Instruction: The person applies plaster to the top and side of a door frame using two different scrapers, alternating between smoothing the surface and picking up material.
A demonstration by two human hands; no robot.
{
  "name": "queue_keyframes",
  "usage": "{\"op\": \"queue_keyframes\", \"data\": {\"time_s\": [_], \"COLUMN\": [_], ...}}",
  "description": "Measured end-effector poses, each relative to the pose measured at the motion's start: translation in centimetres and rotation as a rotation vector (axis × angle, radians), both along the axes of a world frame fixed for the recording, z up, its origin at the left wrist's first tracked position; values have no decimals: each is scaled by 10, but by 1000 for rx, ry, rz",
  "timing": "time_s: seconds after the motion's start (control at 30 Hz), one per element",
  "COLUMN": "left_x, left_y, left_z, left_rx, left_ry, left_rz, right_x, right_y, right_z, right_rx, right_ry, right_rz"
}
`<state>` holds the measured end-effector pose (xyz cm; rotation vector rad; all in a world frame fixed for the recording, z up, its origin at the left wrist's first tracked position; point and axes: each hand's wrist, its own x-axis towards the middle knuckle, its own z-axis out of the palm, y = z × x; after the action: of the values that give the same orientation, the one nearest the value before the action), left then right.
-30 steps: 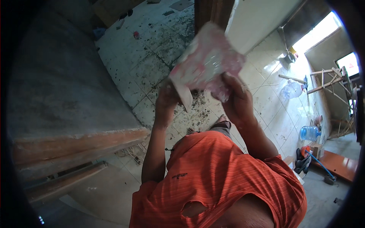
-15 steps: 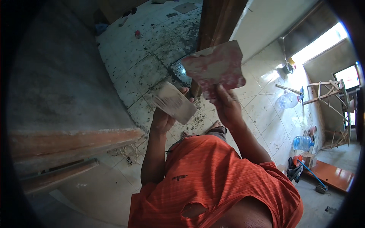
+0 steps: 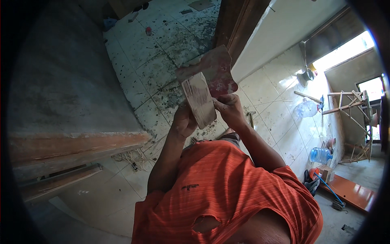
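My left hand [image 3: 185, 122] is closed round a flat rectangular plaster-smeared blade [image 3: 200, 101], its streaked pale face turned up toward me. My right hand [image 3: 231, 110] grips a flat red plate [image 3: 221, 67] with wavy edges and greyish smears, thumb and fingers pinching its near edge. The blade overlaps the plate in this view and hides part of it; whether the two touch I cannot tell. Both are held up in front of my orange shirt [image 3: 227, 179], above the floor.
Dark spatters dirty the tiled floor [image 3: 142, 71]. At the left stands a grey wall [image 3: 73, 81] with a brown wooden ledge [image 3: 77, 150]. A dark door frame [image 3: 239, 24] rises ahead. Water bottles [image 3: 321, 155], a wooden trestle [image 3: 349, 101] and an orange panel [image 3: 353, 191] are at right.
My right hand has brought the red plate left and lower, behind the blade. The blade has turned more upright and moved slightly right, closer to my right hand.
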<state>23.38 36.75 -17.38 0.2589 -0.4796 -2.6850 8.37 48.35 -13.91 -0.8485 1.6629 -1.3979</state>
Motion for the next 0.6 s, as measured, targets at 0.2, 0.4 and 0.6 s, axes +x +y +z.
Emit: {"op": "queue_keyframes", "data": {"time_s": [0.2, 0.4, 0.6], "left_x": [0, 7, -1], "left_y": [3, 6, 17], "left_z": [-12, -27, -25], "left_rx": [25, -109, 12], "left_ry": [26, 128, -96], "left_rz": [16, -106, -140], "right_x": [5, 6, -4], "right_y": [15, 23, 37], "right_z": [-3, -25, -43], "right_rx": [-90, -103, -64], "right_ry": [-531, -946, -1131], "right_rz": [65, 283, 394]}}
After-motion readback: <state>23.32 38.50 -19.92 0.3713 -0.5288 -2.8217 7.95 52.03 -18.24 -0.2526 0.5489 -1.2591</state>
